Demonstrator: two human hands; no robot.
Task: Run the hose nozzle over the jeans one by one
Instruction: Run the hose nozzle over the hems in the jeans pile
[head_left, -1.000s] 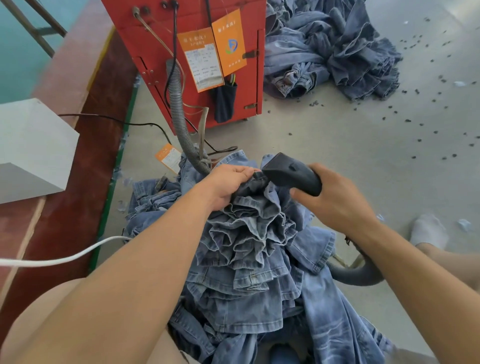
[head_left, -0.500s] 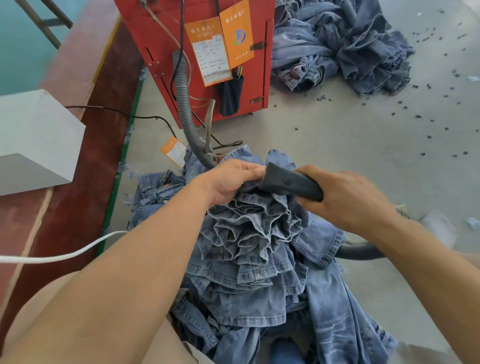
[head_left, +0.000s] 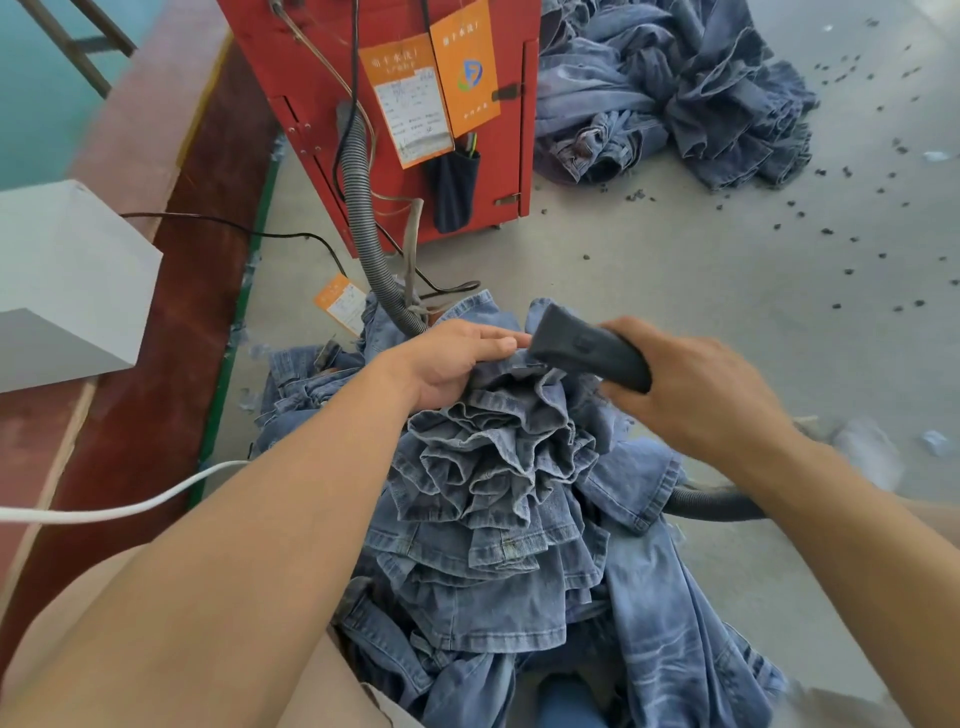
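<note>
A bunched stack of jeans (head_left: 498, 467) is being worked on the person's lap, hems fanned upward in ruffled layers, w/ more denim spilling toward the floor. The hose nozzle (head_left: 587, 348) is being pressed against the top layer at the far edge of the stack, gripped around its dark body by the right hand (head_left: 696, 389). The top fold is being pinned and spread just beside the nozzle mouth by the left hand (head_left: 457, 358), fingers fairly flat on the cloth, tips nearly touching the nozzle.

Risk, as judged: loose top fabric is likely being drawn toward the nozzle mouth; if the left-hand hold slackens, a fold could be sucked in or layers skipped, so one pair gets missed. Fingertips are also sitting very close to the opening.

The grey ribbed hose (head_left: 363, 208) is being routed back to a red machine (head_left: 405, 119); approx. behind it, another denim pile (head_left: 675, 98) is lying on the floor.
</note>
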